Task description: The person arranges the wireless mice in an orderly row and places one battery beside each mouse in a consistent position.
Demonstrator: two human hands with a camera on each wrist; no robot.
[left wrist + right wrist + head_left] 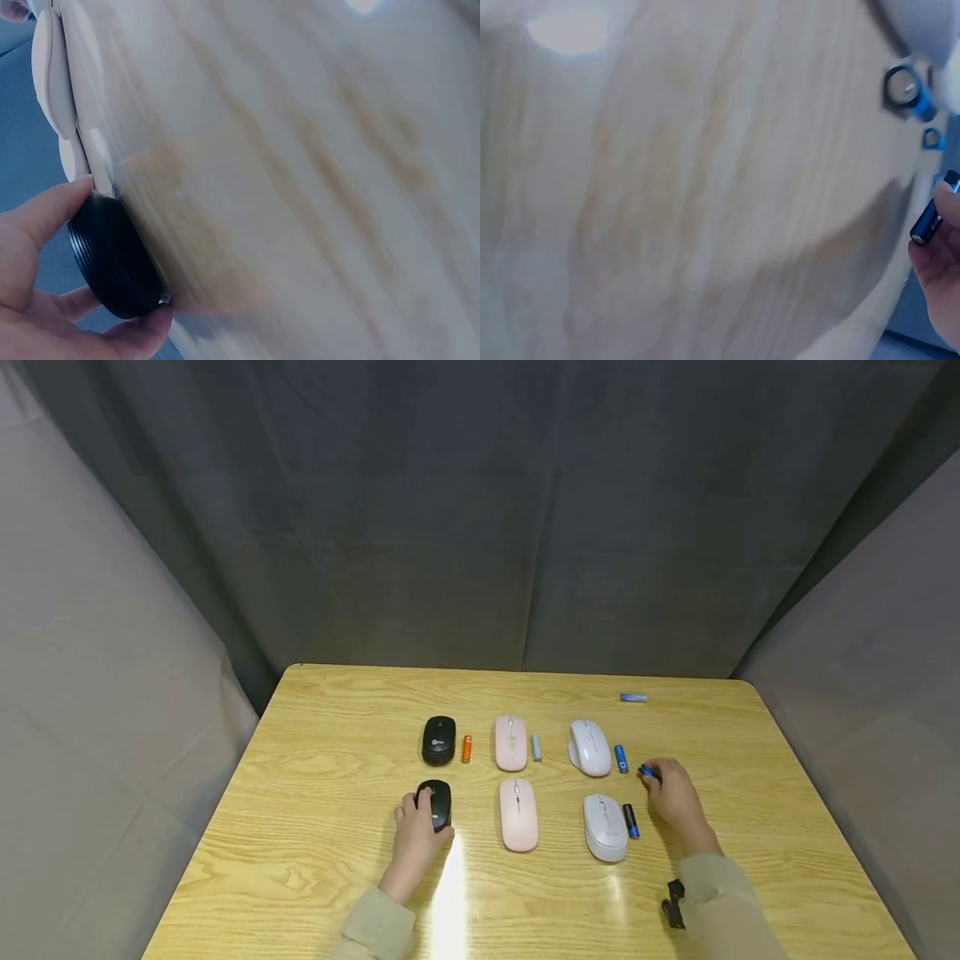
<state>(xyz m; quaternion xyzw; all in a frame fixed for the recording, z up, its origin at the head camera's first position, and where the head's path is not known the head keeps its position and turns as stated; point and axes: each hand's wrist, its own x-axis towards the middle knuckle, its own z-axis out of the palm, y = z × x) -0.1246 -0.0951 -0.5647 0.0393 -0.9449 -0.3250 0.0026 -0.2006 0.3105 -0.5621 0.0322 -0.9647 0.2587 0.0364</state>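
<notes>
On the table's left side my left hand [416, 837] grips the nearer black mouse [441, 807] by its sides. The left wrist view shows thumb and fingers round the edges of this mouse [112, 251], which rests on the wood. To the right, my right hand [677, 797] pinches a blue and black battery [928, 222] just above the table. Nearest that hand lie a dark battery [631, 821] and a blue battery [621, 758], beside the nearer white mouse [605, 828] and the farther white mouse [590, 748].
A second black mouse [438, 741] stands behind the first, with an orange battery [467, 749] beside it. Two pink mice [518, 816] occupy the middle, with a grey battery [536, 747]. Another battery [633, 697] lies near the back edge. Curtains [420, 527] surround the wooden table [300, 827].
</notes>
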